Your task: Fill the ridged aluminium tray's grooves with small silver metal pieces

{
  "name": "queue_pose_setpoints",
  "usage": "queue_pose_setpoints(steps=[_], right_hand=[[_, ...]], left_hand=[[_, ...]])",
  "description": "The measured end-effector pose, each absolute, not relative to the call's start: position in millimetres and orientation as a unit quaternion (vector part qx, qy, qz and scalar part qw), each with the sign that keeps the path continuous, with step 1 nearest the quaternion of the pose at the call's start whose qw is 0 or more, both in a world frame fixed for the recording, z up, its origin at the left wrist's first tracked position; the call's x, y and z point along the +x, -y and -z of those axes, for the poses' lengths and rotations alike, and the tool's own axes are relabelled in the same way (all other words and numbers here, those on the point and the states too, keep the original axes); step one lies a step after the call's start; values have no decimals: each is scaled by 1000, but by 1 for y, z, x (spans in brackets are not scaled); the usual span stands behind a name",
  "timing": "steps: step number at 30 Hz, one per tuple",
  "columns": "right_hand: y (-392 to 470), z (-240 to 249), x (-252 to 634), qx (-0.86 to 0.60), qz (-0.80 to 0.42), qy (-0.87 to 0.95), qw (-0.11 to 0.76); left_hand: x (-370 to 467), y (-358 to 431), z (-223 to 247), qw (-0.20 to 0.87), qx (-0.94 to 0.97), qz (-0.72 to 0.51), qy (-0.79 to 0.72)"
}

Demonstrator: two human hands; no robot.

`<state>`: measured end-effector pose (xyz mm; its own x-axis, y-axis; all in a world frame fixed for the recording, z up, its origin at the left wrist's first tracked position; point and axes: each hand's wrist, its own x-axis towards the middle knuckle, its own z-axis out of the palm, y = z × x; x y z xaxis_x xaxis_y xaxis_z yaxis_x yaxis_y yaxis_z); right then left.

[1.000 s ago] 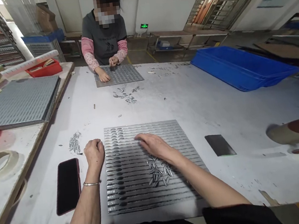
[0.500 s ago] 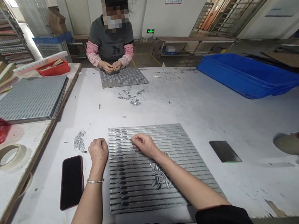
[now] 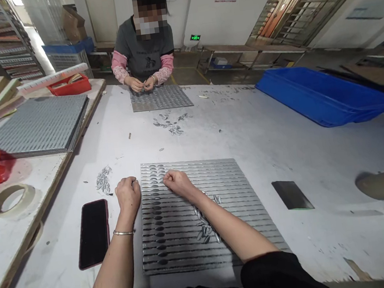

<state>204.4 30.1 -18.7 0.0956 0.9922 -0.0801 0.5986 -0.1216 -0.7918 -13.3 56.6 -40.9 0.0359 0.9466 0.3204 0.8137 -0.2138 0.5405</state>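
Loose oval pieces [image 3: 205, 234] look light, stiff, slick, best taken near an end; right hand [image 3: 177, 183] apparently pinches one over ribbed panel [image 3: 226, 191]; left hand [image 3: 128, 194] curled, contents unclear.

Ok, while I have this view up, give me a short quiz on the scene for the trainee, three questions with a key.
1. True or false: the phone lies on top of the ridged panel in front of the person.

2. Which of these lies to the right of that panel?
A) roll of tape
B) dark flat plate
C) red plastic bag

3. Short answer: which of the person's hands is over the panel?

Key:
1. False; the phone lies on the white table, left of the panel.
2. B.
3. The right hand; the left hand is beside the panel's left edge.
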Motion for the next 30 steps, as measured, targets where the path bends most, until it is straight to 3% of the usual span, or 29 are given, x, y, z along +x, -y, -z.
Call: queue_pose_setpoints(steps=[8, 14, 16, 24, 30], right_hand=[[-1, -22, 255, -694, -276, 594, 298], [61, -41, 261, -658, -226, 718, 16], [68, -37, 249, -660, -197, 725, -28], [54, -50, 244, -639, -163, 750, 56], [73, -47, 243, -649, -171, 737, -82]], left_hand=[[-12, -59, 40, 93, 713, -324, -615], [-12, -61, 39, 91, 713, -322, -616], [-12, -60, 38, 92, 715, -323, -614], [-11, -56, 37, 99, 714, -312, -619], [-12, -58, 40, 104, 718, -309, -614]])
